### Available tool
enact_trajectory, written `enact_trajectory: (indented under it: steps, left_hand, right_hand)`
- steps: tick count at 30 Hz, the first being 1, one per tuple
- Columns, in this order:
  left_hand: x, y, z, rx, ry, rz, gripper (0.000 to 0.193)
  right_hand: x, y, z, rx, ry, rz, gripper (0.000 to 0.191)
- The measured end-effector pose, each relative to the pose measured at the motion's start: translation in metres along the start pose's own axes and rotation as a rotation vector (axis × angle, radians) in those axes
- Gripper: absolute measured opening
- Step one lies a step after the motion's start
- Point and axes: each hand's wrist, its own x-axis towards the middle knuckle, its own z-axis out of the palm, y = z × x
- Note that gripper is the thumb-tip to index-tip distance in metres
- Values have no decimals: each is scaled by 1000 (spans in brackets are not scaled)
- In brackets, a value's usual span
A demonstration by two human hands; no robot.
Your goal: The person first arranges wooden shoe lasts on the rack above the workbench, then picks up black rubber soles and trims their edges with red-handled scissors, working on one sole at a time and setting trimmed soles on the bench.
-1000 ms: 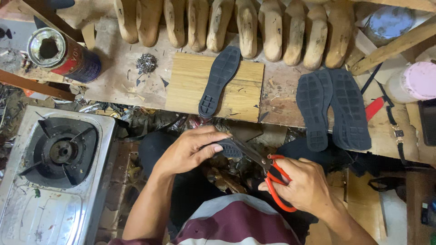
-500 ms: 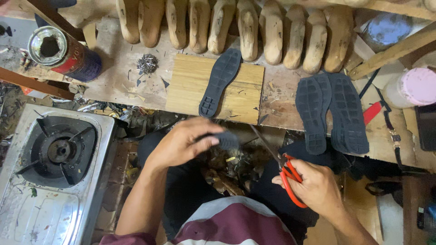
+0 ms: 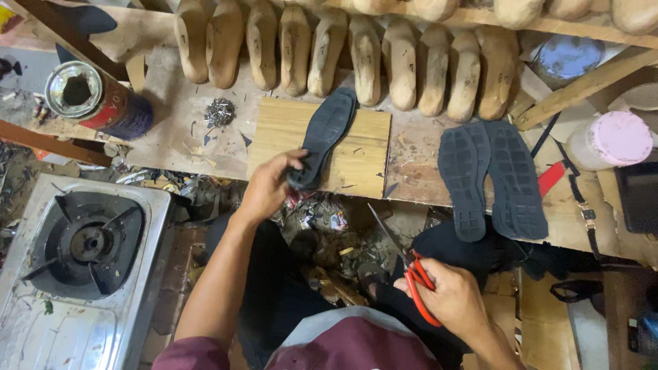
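Observation:
My left hand [image 3: 269, 183] reaches forward to the workbench edge and grips the near end of a dark shoe sole [image 3: 324, 134] that lies on a light wooden board [image 3: 361, 156]. My right hand [image 3: 447, 296] stays low near my lap, closed around the red handles of scissors [image 3: 403, 257] whose blades point up and to the left. Two more black soles [image 3: 492, 177] lie tread up, side by side, on the bench to the right.
Several wooden shoe lasts [image 3: 343, 51] line the back of the bench. A red open tin [image 3: 96, 99] and a small pile of nails [image 3: 219, 112] sit at the left. A gas stove [image 3: 81, 264] stands at lower left; a pink-lidded jar [image 3: 610, 142] at right. Scraps litter the floor below.
My left hand has moved up from my lap to the board and now holds the sole's near end. My right hand has drawn the scissors back and lower.

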Motion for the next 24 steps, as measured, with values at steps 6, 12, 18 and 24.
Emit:
enact_trajectory:
  steps: [6, 12, 18, 24]
  left_hand:
    - [-27, 1, 2, 244, 33, 73, 72]
    - [-40, 19, 22, 345, 69, -62, 59]
    - [-36, 10, 40, 431, 178, 74, 34]
    - [-23, 8, 46, 551, 164, 148, 36]
  right_hand:
    - [-1, 4, -3, -171, 199, -165, 34]
    - [11, 13, -24, -480, 328, -214, 41]
    - [25, 29, -47, -816, 478, -200, 44]
    - [44, 38, -58, -1090, 405, -83, 52]
